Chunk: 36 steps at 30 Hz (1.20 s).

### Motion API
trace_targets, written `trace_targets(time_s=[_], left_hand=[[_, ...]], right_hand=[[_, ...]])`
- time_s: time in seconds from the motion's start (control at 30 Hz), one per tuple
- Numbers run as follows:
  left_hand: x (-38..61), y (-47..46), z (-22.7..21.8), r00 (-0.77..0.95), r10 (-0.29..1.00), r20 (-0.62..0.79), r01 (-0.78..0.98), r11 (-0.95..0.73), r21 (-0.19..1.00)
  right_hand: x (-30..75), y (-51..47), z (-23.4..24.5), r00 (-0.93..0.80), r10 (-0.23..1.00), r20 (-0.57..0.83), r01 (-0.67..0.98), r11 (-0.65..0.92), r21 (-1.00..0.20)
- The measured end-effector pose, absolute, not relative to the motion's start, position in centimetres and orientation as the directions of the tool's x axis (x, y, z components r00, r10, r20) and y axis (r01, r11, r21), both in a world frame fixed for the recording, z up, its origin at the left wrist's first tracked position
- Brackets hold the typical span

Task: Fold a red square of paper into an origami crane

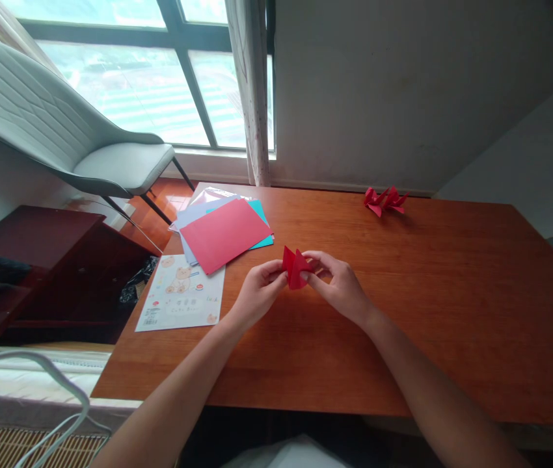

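Observation:
A small piece of folded red paper (297, 272) is held up over the middle of the table, its pointed flaps standing apart at the top. My left hand (263, 286) pinches its left side between thumb and fingers. On the opposite side, my right hand (335, 283) grips the paper the same way, fingers partly behind it. The inner folds are too small to make out. Farther back on the right stand red origami figures (386, 201), folded from similar paper, close together.
Left of my hands lies a stack of coloured paper (228, 234), red on top, with blue and lilac sheets beneath. A white sheet with bear drawings (183, 292) lies nearer, by the left edge of the wooden table (452, 312). Beyond stands a grey chair (120, 169).

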<state>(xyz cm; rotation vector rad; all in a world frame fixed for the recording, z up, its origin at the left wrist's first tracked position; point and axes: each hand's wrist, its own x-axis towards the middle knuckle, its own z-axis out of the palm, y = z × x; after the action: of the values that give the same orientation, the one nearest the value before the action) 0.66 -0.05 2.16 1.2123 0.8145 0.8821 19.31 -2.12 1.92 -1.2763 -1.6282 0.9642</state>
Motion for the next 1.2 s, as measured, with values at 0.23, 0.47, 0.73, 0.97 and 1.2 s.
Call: trace_targets(time_s=[0.23,0.47,0.73,0.97,1.2], left_hand=[[0.6,-0.3,2.4,0.459,0.885,-0.079,-0.139,0.159,0.977],[0.9,-0.3,1.8,0.458,0.883,-0.100,-0.107,0.166,0.980],[0.9,-0.7,1.1,0.594,0.790,-0.152,0.046,0.155,0.987],[1.3,-1.2,0.8,0.591,0.795,-0.138,0.115,0.086,0.990],[1.6,-0.6,1.1,0.353,0.932,-0.079,-0.101,0.122,0.987]], right_hand=[[19.2,-2.0,2.0,-0.106,0.959,0.263,0.388,0.283,-0.877],[19.1,-2.1,1.8,-0.113,0.988,0.108,0.230,0.132,-0.964],[19.7,-1.7,2.0,-0.060,0.990,0.130,0.158,0.138,-0.978],[20.2,-1.5,1.8,0.192,0.975,0.108,0.010,0.108,-0.994],[19.4,-2.0,1.5,-0.099,0.993,0.060,0.235,0.082,-0.968]])
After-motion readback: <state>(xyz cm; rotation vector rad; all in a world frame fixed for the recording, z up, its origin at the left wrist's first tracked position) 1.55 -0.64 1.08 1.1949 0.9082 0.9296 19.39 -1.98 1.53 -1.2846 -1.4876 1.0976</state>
